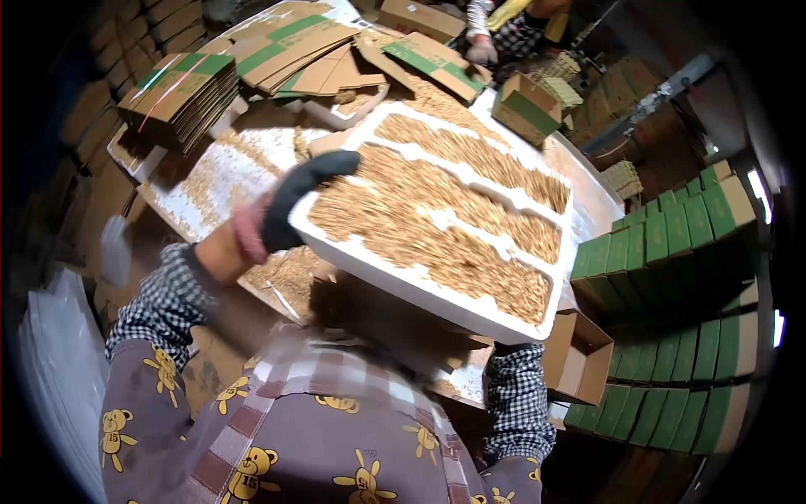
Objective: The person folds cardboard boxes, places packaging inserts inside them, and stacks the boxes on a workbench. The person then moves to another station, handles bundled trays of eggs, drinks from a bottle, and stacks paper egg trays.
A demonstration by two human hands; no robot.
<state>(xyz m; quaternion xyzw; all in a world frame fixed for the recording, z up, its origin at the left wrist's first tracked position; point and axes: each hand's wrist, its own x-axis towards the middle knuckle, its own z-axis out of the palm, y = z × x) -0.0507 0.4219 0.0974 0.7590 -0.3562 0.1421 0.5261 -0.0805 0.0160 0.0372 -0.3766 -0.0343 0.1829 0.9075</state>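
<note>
A white foam tray [428, 298] is held up at a tilt above the work table, filled with brown, grain-like loose material that is blurred by motion. White ridges divide its inside into rows. My left hand [298, 202], in a black glove, grips the tray's left end with its thumb over the rim. At the tray's lower right corner, my right forearm [516, 386] reaches up in a checked sleeve. The tray hides nearly all of my right hand, so its fingers do not show.
Flattened green and brown cartons [180, 92] lie stacked across the littered table [197, 189]. An open carton [579, 357] stands right of the tray, before rows of green boxes [672, 244]. A co-worker's hand [482, 52] is at the far side, near another carton [529, 109].
</note>
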